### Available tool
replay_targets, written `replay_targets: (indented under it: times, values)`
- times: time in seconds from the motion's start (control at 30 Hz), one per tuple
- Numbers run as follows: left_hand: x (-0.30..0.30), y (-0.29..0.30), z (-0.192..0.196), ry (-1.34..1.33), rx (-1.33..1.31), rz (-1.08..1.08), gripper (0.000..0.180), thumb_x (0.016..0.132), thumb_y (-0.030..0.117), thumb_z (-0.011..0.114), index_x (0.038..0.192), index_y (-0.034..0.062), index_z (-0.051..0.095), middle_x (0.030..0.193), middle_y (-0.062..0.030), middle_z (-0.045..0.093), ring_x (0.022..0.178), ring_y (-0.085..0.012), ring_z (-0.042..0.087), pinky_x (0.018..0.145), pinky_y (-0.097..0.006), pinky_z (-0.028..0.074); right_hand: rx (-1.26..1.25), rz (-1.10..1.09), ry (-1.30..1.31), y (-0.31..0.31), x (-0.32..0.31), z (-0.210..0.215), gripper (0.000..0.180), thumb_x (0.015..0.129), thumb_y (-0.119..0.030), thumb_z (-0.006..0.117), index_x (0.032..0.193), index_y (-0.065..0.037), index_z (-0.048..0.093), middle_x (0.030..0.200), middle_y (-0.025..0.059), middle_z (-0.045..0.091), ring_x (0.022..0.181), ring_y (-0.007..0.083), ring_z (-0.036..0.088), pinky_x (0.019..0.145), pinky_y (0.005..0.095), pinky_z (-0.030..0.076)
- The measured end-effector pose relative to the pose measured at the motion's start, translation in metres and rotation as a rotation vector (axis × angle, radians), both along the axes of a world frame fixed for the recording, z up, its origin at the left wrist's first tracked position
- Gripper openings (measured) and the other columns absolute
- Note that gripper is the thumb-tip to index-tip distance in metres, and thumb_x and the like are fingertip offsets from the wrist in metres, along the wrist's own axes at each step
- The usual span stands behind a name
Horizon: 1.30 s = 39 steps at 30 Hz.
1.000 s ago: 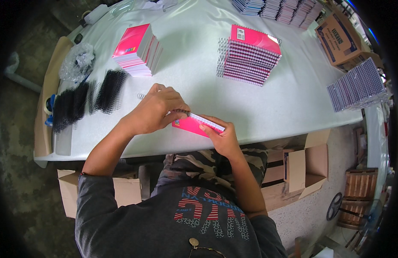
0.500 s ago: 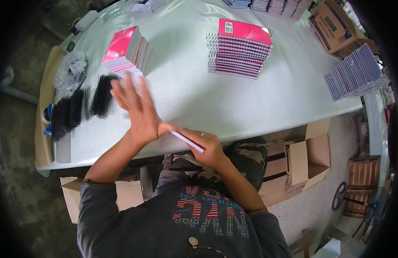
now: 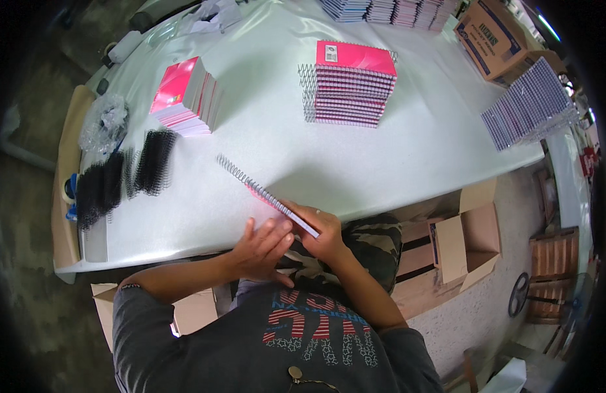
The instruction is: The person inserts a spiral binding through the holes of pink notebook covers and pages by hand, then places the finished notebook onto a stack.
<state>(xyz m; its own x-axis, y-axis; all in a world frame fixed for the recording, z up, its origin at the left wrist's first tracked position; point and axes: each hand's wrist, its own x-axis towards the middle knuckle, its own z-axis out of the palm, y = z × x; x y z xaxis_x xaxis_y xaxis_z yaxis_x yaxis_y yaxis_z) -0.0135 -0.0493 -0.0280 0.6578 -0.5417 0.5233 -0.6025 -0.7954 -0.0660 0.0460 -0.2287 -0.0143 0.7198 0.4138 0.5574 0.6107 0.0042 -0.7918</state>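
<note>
A thin pink-covered notebook (image 3: 301,223) is held edge-up in my right hand (image 3: 326,230), the fingers wrapped around its right side. Along its spine runs a dark spiral binding coil (image 3: 244,177), seated in the edge over part of its length and jutting free past the far-left end. My left hand (image 3: 267,243) lies with fingers stretched out against the near side of the notebook and coil; it does not grip them. To the left, black spiral coils (image 3: 155,162) lie bundled on the table, near a stack of pink unbound notebooks (image 3: 185,98).
A tall stack of spiral-bound pink notebooks (image 3: 355,85) stands at mid-table, loose coil ends sticking out leftward. More bound stacks (image 3: 529,105) and a cardboard box (image 3: 493,39) sit at the right. Crumpled clear plastic (image 3: 105,123) lies left. An open carton (image 3: 463,239) stands below the table's edge.
A spiral coil now shows along the notebook's edge. My left hand has dropped from its raised, spread pose down beside the notebook. The right hand keeps its hold.
</note>
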Motion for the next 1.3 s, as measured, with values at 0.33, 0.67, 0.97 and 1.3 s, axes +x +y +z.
replay_targets:
  times: [0.33, 0.67, 0.97, 1.3]
  values:
    - [0.004, -0.011, 0.001, -0.073, -0.052, -0.279, 0.12, 0.067, 0.082, 0.043, 0.136, -0.0132, 0.017, 0.134, -0.0427, 0.021, 0.12, -0.0603, 0.028, 0.094, -0.073, 0.015, 0.005, -0.047, -0.057, -0.007, -0.001, -0.001, 0.034, 0.078, -0.005, 0.063, 0.112, -0.002, 0.06, 0.104, 0.0168, 0.064, 0.087, 0.0326, 0.064, 0.073, 0.037, 0.051]
    - [0.022, -0.03, 0.027, 0.086, -0.188, -0.19, 0.098, 0.082, 0.06, 0.049, 0.136, -0.0146, 0.015, 0.135, -0.0442, 0.017, 0.127, -0.0573, 0.022, 0.103, -0.064, 0.016, 0.008, -0.089, 0.199, -0.021, -0.006, -0.005, 0.059, 0.077, -0.018, 0.066, 0.129, 0.0, 0.047, 0.124, 0.0189, 0.055, 0.106, 0.0316, 0.058, 0.091, 0.0363, 0.045]
    - [0.093, -0.036, 0.077, 1.133, -0.928, -0.273, 0.031, 0.098, 0.022, 0.044, 0.109, -0.0032, 0.058, 0.089, -0.0074, 0.065, 0.084, -0.0142, 0.059, 0.078, -0.028, 0.047, -0.671, -0.321, -0.171, -0.042, 0.035, 0.098, 0.06, 0.077, -0.02, 0.065, 0.13, -0.002, 0.042, 0.114, 0.0146, 0.053, 0.109, 0.0262, 0.048, 0.097, 0.0453, 0.033]
    - [0.125, -0.032, 0.02, 1.135, -1.618, -0.304, 0.009, 0.089, 0.008, 0.06, 0.096, 0.0029, 0.06, 0.089, -0.0041, 0.067, 0.08, -0.0061, 0.059, 0.073, -0.021, 0.047, -0.539, -0.072, 0.566, -0.043, 0.079, 0.06, 0.025, 0.083, -0.019, 0.065, 0.094, 0.003, 0.061, 0.082, 0.0134, 0.066, 0.072, 0.0204, 0.063, 0.069, 0.0299, 0.048]
